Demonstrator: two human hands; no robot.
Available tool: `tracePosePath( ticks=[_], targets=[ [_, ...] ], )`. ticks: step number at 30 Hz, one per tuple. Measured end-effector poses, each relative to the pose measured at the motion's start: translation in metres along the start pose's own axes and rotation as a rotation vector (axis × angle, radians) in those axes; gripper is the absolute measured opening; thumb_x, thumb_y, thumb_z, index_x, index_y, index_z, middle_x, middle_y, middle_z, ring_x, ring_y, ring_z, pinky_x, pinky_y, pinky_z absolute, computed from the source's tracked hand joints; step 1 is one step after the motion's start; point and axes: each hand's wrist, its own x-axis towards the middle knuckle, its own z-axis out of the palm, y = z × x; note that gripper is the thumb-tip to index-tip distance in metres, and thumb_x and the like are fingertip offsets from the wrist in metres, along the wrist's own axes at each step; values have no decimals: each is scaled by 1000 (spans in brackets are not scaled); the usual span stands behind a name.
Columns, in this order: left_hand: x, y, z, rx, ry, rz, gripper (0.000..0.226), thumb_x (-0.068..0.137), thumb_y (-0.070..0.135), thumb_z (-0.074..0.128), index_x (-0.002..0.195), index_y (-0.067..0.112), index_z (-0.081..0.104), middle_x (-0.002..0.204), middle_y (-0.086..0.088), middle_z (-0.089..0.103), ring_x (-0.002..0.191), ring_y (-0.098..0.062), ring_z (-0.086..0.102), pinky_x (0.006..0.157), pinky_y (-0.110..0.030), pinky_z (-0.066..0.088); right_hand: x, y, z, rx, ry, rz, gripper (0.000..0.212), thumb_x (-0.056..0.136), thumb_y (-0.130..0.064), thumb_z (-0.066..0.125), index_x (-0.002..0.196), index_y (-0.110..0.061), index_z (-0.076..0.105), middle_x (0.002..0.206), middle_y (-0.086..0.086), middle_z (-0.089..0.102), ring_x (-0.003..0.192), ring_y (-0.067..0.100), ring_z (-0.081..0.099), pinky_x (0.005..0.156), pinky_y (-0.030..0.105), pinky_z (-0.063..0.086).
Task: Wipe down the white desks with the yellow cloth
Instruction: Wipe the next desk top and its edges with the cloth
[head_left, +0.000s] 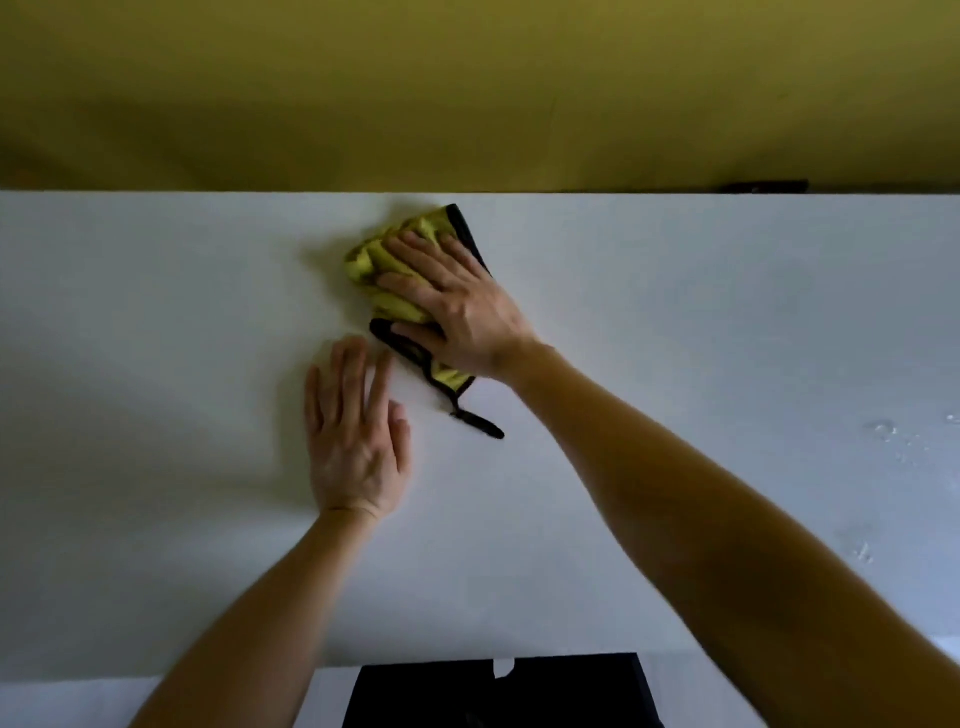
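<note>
A white desk (156, 364) fills the view. A bunched yellow cloth (374, 260) with black edging lies near the desk's far edge, a black loop trailing from its near corner. My right hand (457, 306) presses flat on the cloth, fingers spread over it and pointing left. My left hand (356, 436) rests palm down on the bare desk just in front of the cloth, fingers apart, holding nothing.
A yellow wall (467, 88) rises right behind the desk's far edge. Water drops (883, 431) sit on the desk at the right. A black object (498, 691) shows below the desk's near edge. A dark item (769, 186) lies at the far right edge.
</note>
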Motion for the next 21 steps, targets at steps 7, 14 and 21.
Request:
tracePosePath(
  ticks=[7,14,21],
  targets=[
    [-1,4,-2,-40,-4,-14,61,109,24,48,167,6,40,177,-20,28,166,-40,24,128,-69,25,-85,116,-66,-225,342,820,57,111,-52,52,155,-16,57,167,13,47,159,33,38,128,61,28],
    [0,2,-3,-43,-28,-22,64,107,23,49,167,5,38,178,-20,26,165,-42,25,128,-69,25,34,-13,13,-9,76,213,55,108,-51,60,152,-19,62,170,13,44,162,33,34,133,58,18],
    [-2,3,-2,-54,-62,-16,64,107,25,48,167,4,38,178,-22,24,165,-46,24,128,-71,23,-83,125,-78,-128,235,608,57,102,-45,67,151,-16,61,165,9,50,158,30,40,128,60,29]
  ],
)
